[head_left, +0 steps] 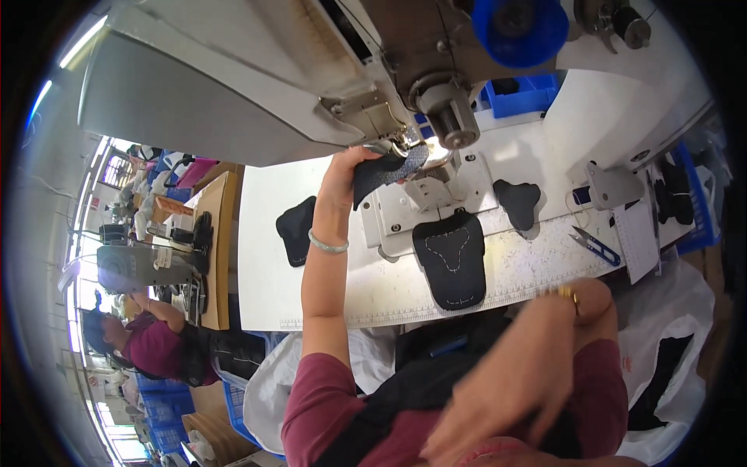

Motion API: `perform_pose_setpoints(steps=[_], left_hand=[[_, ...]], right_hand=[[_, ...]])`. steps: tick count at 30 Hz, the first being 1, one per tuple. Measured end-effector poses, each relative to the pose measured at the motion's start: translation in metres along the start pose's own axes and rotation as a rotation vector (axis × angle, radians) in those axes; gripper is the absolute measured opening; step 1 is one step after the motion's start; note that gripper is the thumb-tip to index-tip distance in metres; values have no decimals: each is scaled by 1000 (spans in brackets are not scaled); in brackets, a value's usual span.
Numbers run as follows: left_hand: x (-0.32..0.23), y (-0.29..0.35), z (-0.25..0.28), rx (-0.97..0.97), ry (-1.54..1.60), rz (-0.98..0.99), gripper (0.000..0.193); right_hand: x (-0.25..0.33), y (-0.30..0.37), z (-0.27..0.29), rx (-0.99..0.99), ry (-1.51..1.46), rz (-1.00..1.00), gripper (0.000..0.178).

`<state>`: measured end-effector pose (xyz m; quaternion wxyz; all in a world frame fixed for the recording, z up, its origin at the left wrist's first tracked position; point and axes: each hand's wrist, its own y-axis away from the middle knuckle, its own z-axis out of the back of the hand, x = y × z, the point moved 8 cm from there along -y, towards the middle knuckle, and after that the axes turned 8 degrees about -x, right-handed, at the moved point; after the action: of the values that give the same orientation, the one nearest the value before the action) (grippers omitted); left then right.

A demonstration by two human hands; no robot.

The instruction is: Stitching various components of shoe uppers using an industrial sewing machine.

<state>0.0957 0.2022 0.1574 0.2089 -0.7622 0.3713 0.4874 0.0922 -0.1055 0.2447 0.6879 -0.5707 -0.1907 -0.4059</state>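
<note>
My left hand (341, 176) is raised at the sewing machine head (210, 93), its fingers closed on a bent black fabric piece (375, 177) with a speckled grey face. That piece is held close to the lit needle area, above the metal bed plate (475, 187). Blurred by motion, my right hand (510, 373) hangs close to my chest, apart from the table; its fingers are too smeared to read. Between my arms, a black padded piece (450, 292) with white dashed stitching lies at the bed plate's front edge.
A three-lobed black piece (519, 204) lies to the right, another black piece (297, 232) to the left. Thread snips (595, 247) rest near papers (634, 241). A blue bin (523, 97) stands behind. White plastic bags hang below the table; another person (159, 342) works at far left.
</note>
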Motion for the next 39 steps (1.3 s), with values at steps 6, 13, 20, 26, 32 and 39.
perform_pose_setpoints(steps=[6,13,20,26,32,39], left_hand=[[2,1,3,-21,-37,31,29],[7,-16,56,-163,49,31,19],[10,-18,14,70,96,146,21],[8,-13,16,22,34,118,19],[4,0,-12,28,19,34,29],[9,3,-4,3,0,49,31]], right_hand=[[9,6,-25,-55,181,26,70],[-21,54,68,-194,-122,-255,35],[23,139,139,-1028,1735,-112,24],[-1,132,137,-939,1806,-137,28],[-2,130,135,-937,1817,-127,24],[-5,131,138,-950,1813,-190,30]])
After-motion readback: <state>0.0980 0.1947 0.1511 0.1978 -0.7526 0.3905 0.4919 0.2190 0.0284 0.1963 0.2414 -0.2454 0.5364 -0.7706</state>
